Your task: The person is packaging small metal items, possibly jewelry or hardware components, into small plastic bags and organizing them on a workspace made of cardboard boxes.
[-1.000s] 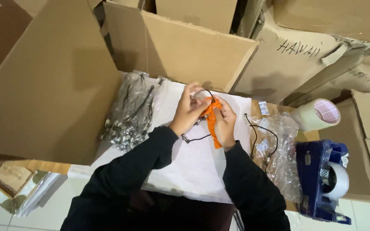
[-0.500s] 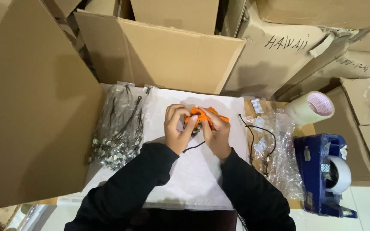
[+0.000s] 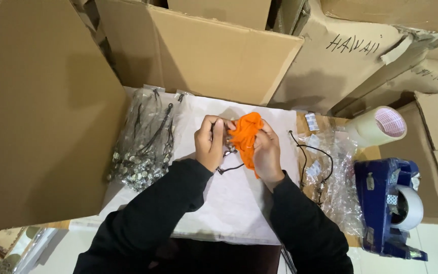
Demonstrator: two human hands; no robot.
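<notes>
We are now bunching the orange cloth [image 3: 246, 136], which was a thin strip before, with both our left hand [image 3: 210, 143] and right hand [image 3: 266, 153] fingers grasping it over the table [image 3: 239, 203].

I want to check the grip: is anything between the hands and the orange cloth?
Nothing visible. The left hand and right hand both touch the orange cloth directly, over the white sheet. A black cord hangs below the left hand, not in between.
</notes>
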